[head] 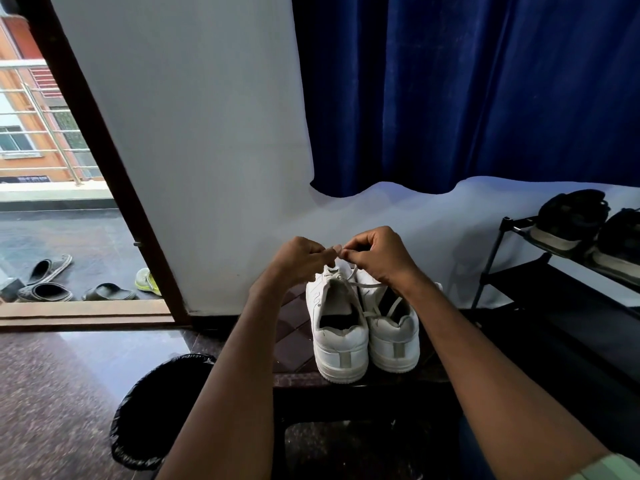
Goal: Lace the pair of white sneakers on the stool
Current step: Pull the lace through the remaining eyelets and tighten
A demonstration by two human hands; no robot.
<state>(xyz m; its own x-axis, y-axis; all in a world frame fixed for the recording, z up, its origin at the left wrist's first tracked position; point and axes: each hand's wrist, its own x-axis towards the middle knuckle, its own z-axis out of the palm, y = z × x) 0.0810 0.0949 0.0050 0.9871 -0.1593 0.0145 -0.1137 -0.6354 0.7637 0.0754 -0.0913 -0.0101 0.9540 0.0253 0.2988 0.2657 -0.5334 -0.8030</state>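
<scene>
- Sneakers (pixel 365 336), white, no readable branding, stand heel-first on the stool (pixel 294 344).
- Both hands, left hand (pixel 300 259) and right hand (pixel 375 254), pinch a white lace (pixel 363 285).

A dark stool (pixel 298 344) carries two white sneakers (pixel 363 327) side by side, heels at its near edge

The left hand (pixel 300 258) and right hand (pixel 375 255) cover the toes of both white sneakers (pixel 341 336), and the curled fingers hide how the lace (pixel 356 275) is pinched between them; the stool (pixel 298 341) is largely masked by the forearms, and the black shoes (pixel 568 221) on the rack run off the right edge
</scene>
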